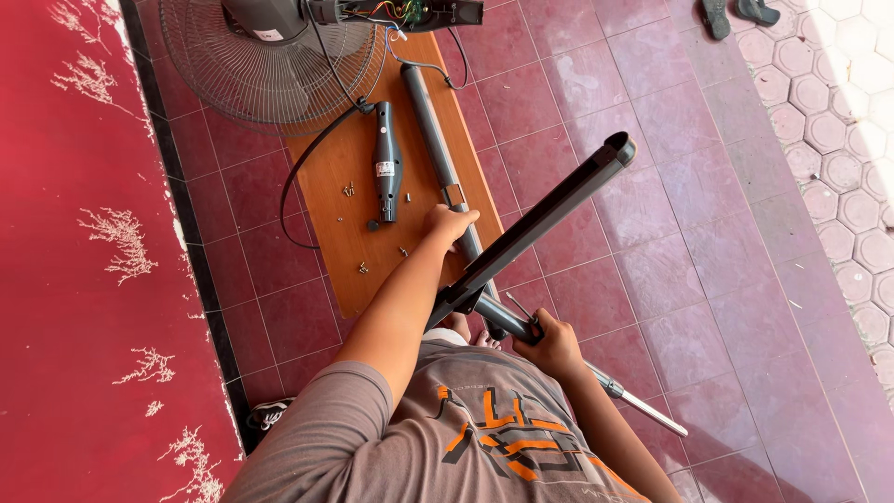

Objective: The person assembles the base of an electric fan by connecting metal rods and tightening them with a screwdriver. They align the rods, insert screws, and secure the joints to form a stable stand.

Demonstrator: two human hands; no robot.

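My left hand [450,224] grips a long grey pole [431,121] that lies along a wooden board [345,233]. My right hand [552,345] is closed around the pole's lower end, near a silver inner tube [643,410] that sticks out toward the lower right. A dark flat-sided leg of the fan's base [549,210] crosses over the pole, slanting up to the right. On the board lie a dark soldering tool [386,163] with a black cable [307,177] and several small screws [350,190].
A wire fan grille [270,74] with its motor housing [410,11] and loose wires lies at the board's far end. A red patterned mat [84,261] covers the left. Sandals [736,14] rest at the top right on the red tiled floor [708,233].
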